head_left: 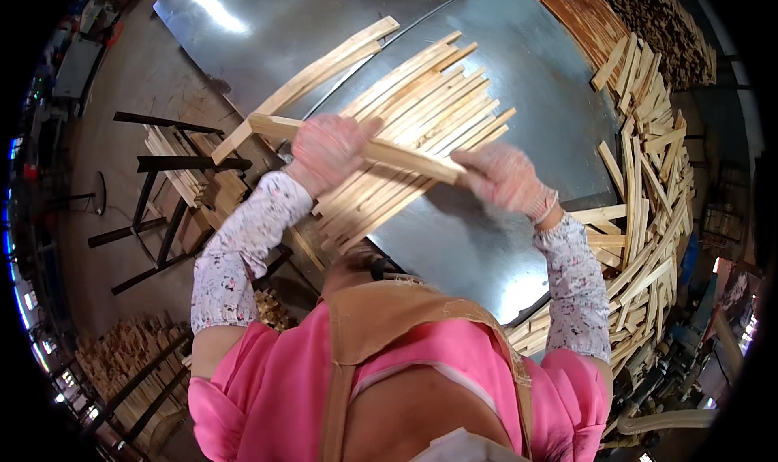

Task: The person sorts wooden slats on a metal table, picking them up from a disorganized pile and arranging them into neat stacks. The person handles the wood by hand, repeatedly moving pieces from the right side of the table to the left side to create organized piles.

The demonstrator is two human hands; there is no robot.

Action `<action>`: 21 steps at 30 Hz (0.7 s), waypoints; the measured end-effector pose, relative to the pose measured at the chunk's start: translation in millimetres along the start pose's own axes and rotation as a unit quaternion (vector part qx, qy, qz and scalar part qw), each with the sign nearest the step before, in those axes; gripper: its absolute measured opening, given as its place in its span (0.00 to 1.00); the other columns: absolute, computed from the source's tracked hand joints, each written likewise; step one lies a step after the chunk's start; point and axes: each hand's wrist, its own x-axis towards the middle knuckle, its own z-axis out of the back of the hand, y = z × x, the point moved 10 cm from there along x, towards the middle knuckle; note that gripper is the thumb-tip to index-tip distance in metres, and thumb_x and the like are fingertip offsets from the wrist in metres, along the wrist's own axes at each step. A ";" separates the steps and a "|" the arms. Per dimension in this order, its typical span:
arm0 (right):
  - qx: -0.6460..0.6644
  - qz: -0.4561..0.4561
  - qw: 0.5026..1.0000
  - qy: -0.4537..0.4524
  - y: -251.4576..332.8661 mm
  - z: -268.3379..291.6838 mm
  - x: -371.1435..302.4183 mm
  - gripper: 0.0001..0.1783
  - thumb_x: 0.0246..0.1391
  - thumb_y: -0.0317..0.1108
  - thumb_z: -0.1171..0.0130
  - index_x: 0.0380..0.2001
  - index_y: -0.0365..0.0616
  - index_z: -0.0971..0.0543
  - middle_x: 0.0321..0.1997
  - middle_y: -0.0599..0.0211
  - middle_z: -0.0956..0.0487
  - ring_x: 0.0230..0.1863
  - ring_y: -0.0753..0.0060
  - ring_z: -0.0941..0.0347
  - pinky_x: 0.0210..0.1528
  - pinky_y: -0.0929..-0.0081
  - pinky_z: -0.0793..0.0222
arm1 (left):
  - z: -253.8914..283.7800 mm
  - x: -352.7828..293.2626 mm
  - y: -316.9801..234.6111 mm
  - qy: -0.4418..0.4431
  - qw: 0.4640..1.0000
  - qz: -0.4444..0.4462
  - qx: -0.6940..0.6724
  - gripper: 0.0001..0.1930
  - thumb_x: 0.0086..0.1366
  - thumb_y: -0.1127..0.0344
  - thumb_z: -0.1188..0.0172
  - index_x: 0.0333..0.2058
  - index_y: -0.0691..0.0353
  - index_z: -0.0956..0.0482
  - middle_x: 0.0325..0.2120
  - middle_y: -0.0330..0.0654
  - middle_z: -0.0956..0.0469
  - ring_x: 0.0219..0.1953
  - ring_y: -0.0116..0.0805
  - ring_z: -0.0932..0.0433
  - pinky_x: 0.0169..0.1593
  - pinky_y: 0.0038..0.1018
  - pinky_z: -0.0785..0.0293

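Note:
A pale wooden strip [413,160] is held crosswise above the table. Wrapped round it toward its left part is my left hand [328,150], in a pinkish knitted glove. My right hand [504,178], gloved alike, grips the strip's right end, its fingers partly hidden and a little blurred. Beneath the strip, a row of similar wooden slats [442,89] lies side by side on the metal table [551,81], their ends uneven. To the left of the row, two longer wooden pieces [324,66] lie apart from it, overhanging the table's edge.
A large heap of loose strips [648,186] piles up along the table's right side. At left stands a black metal rack [162,166] with stacked wood. More bundled strips [130,357] are at lower left. A reddish-brown wooden board [571,12] lies at the far right.

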 end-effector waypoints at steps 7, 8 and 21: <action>0.047 -0.332 0.918 -0.212 -149.3 26.5 40.0 0.32 0.65 0.45 0.37 0.69 0.47 0.22 0.63 0.53 0.15 0.65 0.52 0.20 0.68 0.63 0.26 | -89.2 -13.5 246.5 -0.023 0.970 0.243 -0.022 0.37 0.70 0.44 0.36 0.73 0.48 0.32 0.63 0.45 0.22 0.65 0.45 0.23 0.66 0.44 0.25; 0.007 -0.340 0.921 -0.191 -165.0 21.0 44.7 0.32 0.65 0.48 0.38 0.69 0.47 0.22 0.63 0.53 0.15 0.66 0.50 0.21 0.68 0.60 0.27 | -107.2 -16.9 262.4 -0.023 0.971 0.236 -0.005 0.38 0.70 0.43 0.35 0.74 0.48 0.33 0.67 0.44 0.25 0.69 0.45 0.27 0.68 0.44 0.27; 0.122 -0.410 0.884 -0.190 -207.3 4.1 89.7 0.33 0.66 0.61 0.44 0.49 0.40 0.13 0.48 0.47 0.11 0.56 0.48 0.16 0.61 0.57 0.24 | -102.9 -6.6 -23.9 -0.150 0.982 0.037 -0.112 0.24 0.65 0.52 0.32 0.56 0.56 0.18 0.56 0.45 0.19 0.59 0.47 0.21 0.64 0.41 0.26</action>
